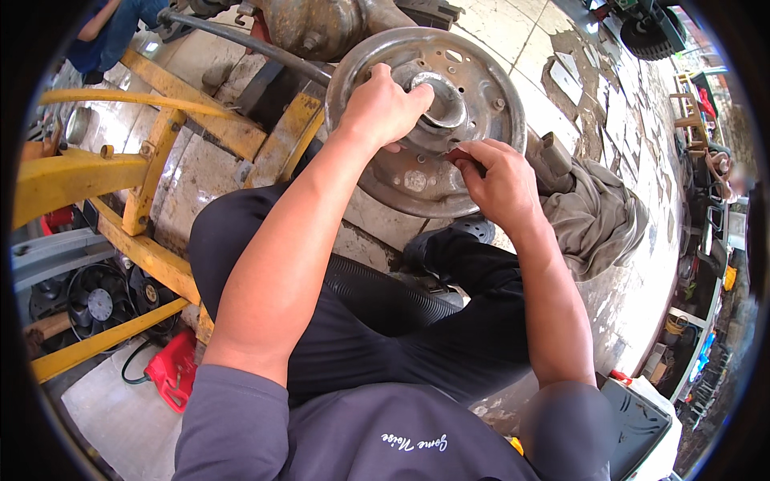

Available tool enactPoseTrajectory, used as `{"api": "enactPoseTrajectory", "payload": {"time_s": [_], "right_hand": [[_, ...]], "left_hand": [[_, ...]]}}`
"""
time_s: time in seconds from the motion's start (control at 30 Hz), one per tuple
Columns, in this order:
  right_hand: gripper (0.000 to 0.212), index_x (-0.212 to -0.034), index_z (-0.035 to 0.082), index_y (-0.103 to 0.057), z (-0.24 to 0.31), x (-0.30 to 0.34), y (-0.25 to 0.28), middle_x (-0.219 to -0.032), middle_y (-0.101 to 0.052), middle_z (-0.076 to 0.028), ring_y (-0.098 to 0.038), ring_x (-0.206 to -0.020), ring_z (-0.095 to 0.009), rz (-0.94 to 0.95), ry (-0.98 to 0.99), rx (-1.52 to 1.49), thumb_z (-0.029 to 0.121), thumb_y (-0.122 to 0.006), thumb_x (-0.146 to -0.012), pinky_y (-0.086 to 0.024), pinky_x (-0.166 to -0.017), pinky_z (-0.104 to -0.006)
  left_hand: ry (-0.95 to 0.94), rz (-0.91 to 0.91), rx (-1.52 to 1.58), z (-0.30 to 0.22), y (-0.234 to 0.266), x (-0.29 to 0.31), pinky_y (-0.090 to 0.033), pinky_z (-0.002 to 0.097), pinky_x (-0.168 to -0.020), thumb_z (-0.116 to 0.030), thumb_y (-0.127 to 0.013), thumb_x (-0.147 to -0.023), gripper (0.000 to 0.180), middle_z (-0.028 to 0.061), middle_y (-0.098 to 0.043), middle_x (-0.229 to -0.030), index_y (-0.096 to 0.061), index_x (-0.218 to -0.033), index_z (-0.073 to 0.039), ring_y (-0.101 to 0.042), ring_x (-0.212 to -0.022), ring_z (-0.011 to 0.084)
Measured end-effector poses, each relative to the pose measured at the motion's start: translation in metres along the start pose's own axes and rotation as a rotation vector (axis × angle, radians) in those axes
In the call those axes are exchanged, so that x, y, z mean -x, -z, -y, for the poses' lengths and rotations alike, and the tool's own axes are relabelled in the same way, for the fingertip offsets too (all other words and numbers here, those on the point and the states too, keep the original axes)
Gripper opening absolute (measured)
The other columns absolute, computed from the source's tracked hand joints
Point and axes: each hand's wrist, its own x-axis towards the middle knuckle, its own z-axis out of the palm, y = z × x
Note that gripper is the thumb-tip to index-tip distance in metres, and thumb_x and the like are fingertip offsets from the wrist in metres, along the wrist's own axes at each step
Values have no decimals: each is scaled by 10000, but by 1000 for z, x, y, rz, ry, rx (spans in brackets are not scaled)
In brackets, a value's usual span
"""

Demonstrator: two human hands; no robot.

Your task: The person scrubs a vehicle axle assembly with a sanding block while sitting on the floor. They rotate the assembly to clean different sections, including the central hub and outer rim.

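Observation:
A round, rusty metal brake backing plate point(421, 180) stands in front of me, with a raised hub ring point(449, 112) at its centre. My left hand point(381, 104) rests on the plate's left side with its fingers apart, and the thumb touches the ring. Just below and right of the ring, my right hand point(501, 176) is closed on a small reddish-brown folded piece point(465, 156), which looks like sandpaper. Its edge is at the plate's face; whether it presses there I cannot tell. The palm side of both hands is hidden.
A greasy axle housing point(321, 24) lies behind the plate, with a metal rod point(241, 36) leading left. A yellow steel frame point(160, 172) fills the left. A grey cloth point(597, 212) is heaped at right. A red can point(172, 369) and a black case point(638, 425) flank me. Broken tiles point(565, 76) cover the far floor.

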Motion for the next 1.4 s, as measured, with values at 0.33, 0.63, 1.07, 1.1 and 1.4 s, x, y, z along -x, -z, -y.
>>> {"api": "enactPoseTrajectory", "payload": {"time_s": [0.33, 0.63, 1.07, 1.1, 1.4], "right_hand": [[141, -986, 140, -776, -2, 1, 4, -829, -678, -72, -666, -862, -309, -73, 109, 70, 125, -737, -851, -521, -782, -435], [157, -999, 133, -776, -7, -4, 3, -854, -694, -76, -675, -881, -313, -48, 104, 160, 102, -721, -855, -522, -782, -438], [175, -986, 59, -762, 3, 1, 1, -855, -725, -187, -707, -851, -369, 60, -207, -23, 158, -675, -871, -554, -773, -431], [184, -976, 42, -758, 2, 6, 6, -842, -728, -193, -716, -834, -356, 77, -244, -64, 162, -672, -866, -555, -770, -422], [288, -954, -45, -714, 12, -6, -4, -808, -722, -222, -720, -767, -283, 35, -541, -337, 207, -668, -822, -549, -758, -397]], "left_hand": [[18, 13, -16, -3, 2, 1, -650, 361, -666, -434, -588, -916, 816, 284, -717, -1081, -340, -1423, 155, -759, -821, 317], [23, 4, 12, -2, 1, 3, -650, 373, -645, -426, -593, -915, 801, 296, -714, -1063, -344, -1385, 172, -756, -804, 332], [35, 38, 37, -5, 4, 3, -655, 373, -678, -451, -632, -907, 888, 276, -635, -1268, -301, -1486, 134, -705, -1004, 323], [26, 6, 14, -4, 1, 4, -648, 374, -670, -440, -618, -916, 830, 285, -675, -1164, -340, -1434, 146, -729, -881, 328], [25, 10, 28, -3, 0, 1, -652, 378, -676, -452, -622, -901, 874, 288, -645, -1230, -321, -1469, 141, -713, -974, 326]]}}
